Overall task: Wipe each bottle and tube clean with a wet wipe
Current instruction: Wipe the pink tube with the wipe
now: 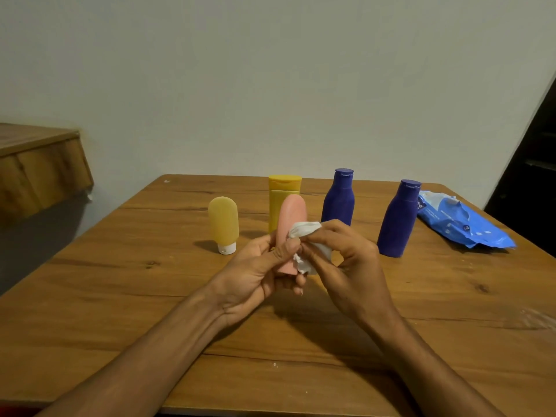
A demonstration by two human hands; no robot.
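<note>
Above the middle of the brown wooden tabletop (120, 296), the soft pink plastic tube (291, 215) is held clear of the surface between both hands. The left hand (258, 272) curls its fingers and thumb round the tube's lower half. The right hand (346, 260) pinches a crumpled white wet wipe (304, 228) against the tube's right side.

To do this wipe well, I judge the left hand should grip lightly and low, then roll the tube so every face meets the wipe. The right hand should stroke along the length, not dab. A soft tube will likely dent under a hard squeeze, so the pressure is best kept moderate.

The tube's long axis stands almost upright, with the top leaning slightly right. Its broad rounded end points up and its narrower end points down into the hands, where any cap is hidden.
</note>
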